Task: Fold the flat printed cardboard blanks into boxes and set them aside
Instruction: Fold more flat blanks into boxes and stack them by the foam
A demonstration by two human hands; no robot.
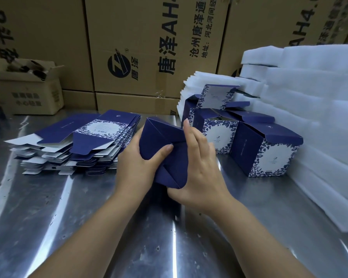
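Cartons back the steel table bearing blanks.

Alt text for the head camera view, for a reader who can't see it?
A person folds a dark blue box above a metal table: the left hand holds it, thumb on its flaps, and the right hand grips its right side. A stack of flat blanks lies to the left; folded boxes stand to the right beside white foam sheets.
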